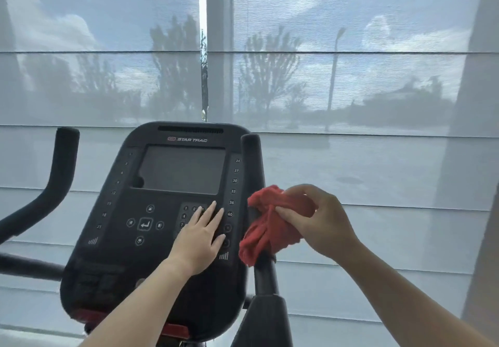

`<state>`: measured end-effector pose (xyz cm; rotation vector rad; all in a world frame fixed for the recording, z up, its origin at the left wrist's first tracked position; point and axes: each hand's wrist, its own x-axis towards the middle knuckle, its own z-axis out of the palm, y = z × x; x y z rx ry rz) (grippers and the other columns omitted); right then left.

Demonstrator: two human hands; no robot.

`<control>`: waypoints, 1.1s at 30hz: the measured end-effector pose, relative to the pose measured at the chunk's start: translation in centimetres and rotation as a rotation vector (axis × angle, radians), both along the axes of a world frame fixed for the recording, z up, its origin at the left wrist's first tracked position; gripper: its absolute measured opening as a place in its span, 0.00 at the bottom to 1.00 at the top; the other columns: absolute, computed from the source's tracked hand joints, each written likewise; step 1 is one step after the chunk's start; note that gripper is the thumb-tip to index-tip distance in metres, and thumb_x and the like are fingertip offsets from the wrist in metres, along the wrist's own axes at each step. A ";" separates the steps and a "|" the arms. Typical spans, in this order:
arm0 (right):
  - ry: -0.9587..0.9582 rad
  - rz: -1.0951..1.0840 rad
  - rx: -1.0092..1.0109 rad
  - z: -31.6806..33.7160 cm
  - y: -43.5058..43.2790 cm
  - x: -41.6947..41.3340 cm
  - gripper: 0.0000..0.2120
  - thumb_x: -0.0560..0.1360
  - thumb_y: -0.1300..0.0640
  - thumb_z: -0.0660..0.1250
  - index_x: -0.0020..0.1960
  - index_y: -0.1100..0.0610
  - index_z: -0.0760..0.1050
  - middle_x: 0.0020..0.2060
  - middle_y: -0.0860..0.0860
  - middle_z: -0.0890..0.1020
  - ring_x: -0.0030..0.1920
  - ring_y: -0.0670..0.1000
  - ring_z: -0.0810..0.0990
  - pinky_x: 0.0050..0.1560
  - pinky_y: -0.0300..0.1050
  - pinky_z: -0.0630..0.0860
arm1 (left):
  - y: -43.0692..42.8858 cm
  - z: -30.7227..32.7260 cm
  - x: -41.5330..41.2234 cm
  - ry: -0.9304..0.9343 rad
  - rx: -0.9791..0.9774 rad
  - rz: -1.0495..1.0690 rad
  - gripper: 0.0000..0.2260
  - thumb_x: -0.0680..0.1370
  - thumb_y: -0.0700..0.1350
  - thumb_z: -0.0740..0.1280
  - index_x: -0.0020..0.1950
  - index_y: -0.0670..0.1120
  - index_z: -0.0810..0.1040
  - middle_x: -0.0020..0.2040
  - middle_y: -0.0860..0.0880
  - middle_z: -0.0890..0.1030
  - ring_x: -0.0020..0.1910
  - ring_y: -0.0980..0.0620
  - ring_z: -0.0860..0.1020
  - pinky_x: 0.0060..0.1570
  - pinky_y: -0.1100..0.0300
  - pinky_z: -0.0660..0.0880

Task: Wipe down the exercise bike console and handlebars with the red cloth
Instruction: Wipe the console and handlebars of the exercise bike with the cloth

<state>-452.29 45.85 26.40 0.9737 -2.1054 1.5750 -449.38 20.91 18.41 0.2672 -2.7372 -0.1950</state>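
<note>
Red cloth [270, 225] bunched in right hand [321, 219], fingers closed, wrapped around right handlebar [256, 174]. Left hand [199, 236] open, flat on console [151, 211] keypad, just left of grip.

console [162, 211] between handlebars, left hand [201, 238] flat on it, cloth [266, 228] around right handlebar [253, 163]
</note>
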 end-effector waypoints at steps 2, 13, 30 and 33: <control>0.042 -0.008 -0.065 1.2 -0.5 -0.7 0.11 0.65 0.58 0.77 0.43 0.46 0.79 0.39 0.42 0.83 0.41 0.39 0.80 0.42 0.32 0.75 | -0.4 -0.8 0.1 -0.031 -0.061 0.002 0.29 0.81 0.58 0.52 0.77 0.53 0.42 0.78 0.56 0.39 0.77 0.51 0.40 0.74 0.52 0.53; 0.269 -0.100 -0.080 4.8 -6.6 -3.0 0.17 0.72 0.56 0.71 0.60 0.55 0.78 0.59 0.44 0.78 0.59 0.42 0.76 0.62 0.32 0.69 | 0.0 0.2 1.1 -0.119 -0.008 -0.038 0.29 0.81 0.58 0.51 0.78 0.53 0.44 0.77 0.56 0.37 0.77 0.52 0.40 0.72 0.53 0.58; 0.317 -0.138 0.241 1.2 -5.3 -1.7 0.27 0.67 0.49 0.74 0.64 0.51 0.72 0.51 0.40 0.78 0.53 0.43 0.76 0.53 0.33 0.71 | -0.3 0.1 1.0 -0.124 0.034 -0.076 0.28 0.81 0.57 0.52 0.77 0.54 0.44 0.77 0.58 0.37 0.76 0.53 0.39 0.71 0.52 0.61; 0.234 -0.112 0.202 1.2 -4.6 -2.1 0.15 0.67 0.52 0.75 0.53 0.47 0.78 0.41 0.40 0.82 0.45 0.43 0.79 0.45 0.29 0.72 | -0.4 0.0 0.9 -0.123 0.032 -0.076 0.28 0.81 0.58 0.52 0.77 0.54 0.44 0.77 0.57 0.37 0.76 0.52 0.39 0.72 0.51 0.60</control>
